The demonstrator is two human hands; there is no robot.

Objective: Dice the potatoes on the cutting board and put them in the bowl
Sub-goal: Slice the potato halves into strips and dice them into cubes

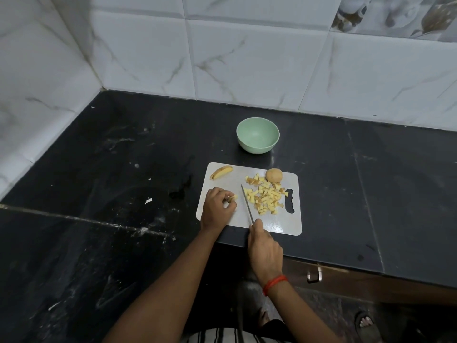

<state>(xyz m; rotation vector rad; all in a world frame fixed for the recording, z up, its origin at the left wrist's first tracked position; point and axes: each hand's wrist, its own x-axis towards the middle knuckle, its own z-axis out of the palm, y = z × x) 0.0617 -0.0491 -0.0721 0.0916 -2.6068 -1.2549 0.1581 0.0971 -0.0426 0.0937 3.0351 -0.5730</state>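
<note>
A: Potato strips [232, 198] sit on the board [222, 179], pinched in the left hand [217, 206]; right hand [264, 246] is wrapped round the knife [247, 204].

B: Firm but probably slippery when cut. I'd curl fingertips back. Dice [265, 196] are light, scoop them; bowl [257, 134] is empty.

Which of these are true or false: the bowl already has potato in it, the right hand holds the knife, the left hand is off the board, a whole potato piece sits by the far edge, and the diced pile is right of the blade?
1. The green bowl holds diced potato. False: it looks empty.
2. The right hand grips the knife. True.
3. The left hand is off the cutting board. False: it pins a potato piece on it.
4. An uncut skin-on chunk sits near the board's far edge. True.
5. The diced pile lies right of the blade. True.
</note>
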